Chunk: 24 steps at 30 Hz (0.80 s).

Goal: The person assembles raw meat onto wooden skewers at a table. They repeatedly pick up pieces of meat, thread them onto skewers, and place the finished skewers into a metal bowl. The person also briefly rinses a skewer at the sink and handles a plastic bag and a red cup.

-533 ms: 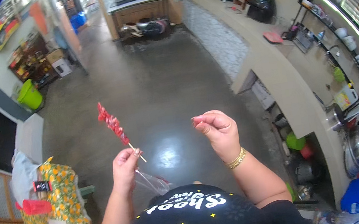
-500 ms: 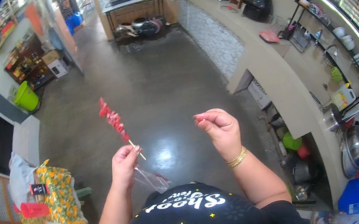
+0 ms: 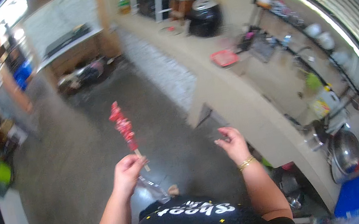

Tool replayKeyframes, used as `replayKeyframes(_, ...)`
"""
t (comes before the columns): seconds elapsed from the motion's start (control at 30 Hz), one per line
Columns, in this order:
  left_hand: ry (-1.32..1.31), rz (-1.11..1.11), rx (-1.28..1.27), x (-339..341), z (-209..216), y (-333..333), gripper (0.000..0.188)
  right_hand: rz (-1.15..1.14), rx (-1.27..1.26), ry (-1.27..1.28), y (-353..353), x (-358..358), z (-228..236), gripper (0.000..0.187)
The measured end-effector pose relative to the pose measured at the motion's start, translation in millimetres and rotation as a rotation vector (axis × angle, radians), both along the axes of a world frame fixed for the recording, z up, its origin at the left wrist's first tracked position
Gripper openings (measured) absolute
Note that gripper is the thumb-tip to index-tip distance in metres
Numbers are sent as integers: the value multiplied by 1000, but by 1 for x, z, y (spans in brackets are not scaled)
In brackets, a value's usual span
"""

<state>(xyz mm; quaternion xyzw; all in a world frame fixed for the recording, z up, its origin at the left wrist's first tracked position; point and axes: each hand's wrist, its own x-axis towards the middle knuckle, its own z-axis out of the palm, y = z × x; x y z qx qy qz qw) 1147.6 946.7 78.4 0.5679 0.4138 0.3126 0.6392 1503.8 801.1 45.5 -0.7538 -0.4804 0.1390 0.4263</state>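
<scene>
My left hand [image 3: 128, 170] is closed around the bare lower end of a wooden skewer. Red raw-looking meat pieces [image 3: 123, 126] are threaded along its upper part, which points up and slightly left. A clear plastic bag [image 3: 153, 189] hangs just below that hand, close to my black shirt; whether the same fingers pinch it I cannot make out. Off to the right, my right hand [image 3: 234, 143] is raised with thumb and fingers apart and nothing between them. A gold bracelet [image 3: 247, 163] circles that wrist.
Along the right runs a counter [image 3: 231, 82] with a pink-red tray [image 3: 224, 58], a black rounded appliance [image 3: 204, 18], a dish rack and metal bowls [image 3: 345, 149]. A blue container [image 3: 356, 194] sits lower right. A green bucket [image 3: 0, 169] stands at the far left.
My view has swung to the right, so the patterned tablecloth has mostly left the picture. My right hand's fingers have spread from a near pinch. The skewer remains in my left hand.
</scene>
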Motion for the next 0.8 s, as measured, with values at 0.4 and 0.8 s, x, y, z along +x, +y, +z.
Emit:
replayKeyframes(0.4,-107,-82,128,244,24,166,10,-420,-358,-531,27,360,35,70)
replayKeyframes(0.8,-44,323,178,372,39,196,10,-557,-332,-436,158,749,66,78)
